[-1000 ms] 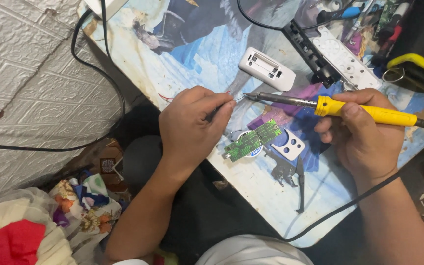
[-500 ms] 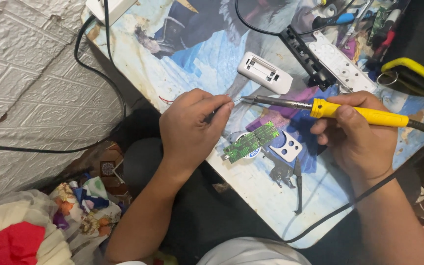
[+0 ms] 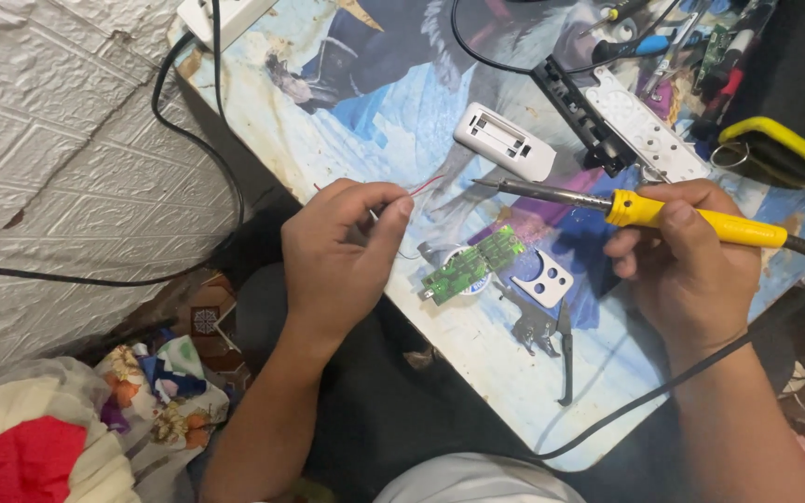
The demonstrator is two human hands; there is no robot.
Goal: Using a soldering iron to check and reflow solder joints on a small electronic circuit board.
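Sitting at a printed mat [image 3: 347, 102], soldering. Right hand [image 3: 691, 270] closed around a yellow iron [image 3: 701, 219], tip aimed left above the green board [image 3: 473, 264] lying mid-mat. Left hand [image 3: 342, 251] pinching a thin red wire [image 3: 426, 184] just short of the tip. Best done bracing both wrists, meeting wire and tip briefly, keeping fingers clear.

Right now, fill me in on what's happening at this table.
A person sits at a low table covered with a colourful printed mat. The right hand grips a yellow-handled soldering iron, its metal tip pointing left. The left hand pinches a thin red wire just short of that tip. A small green circuit board lies on the mat between the hands, untouched, with black pliers beside it.
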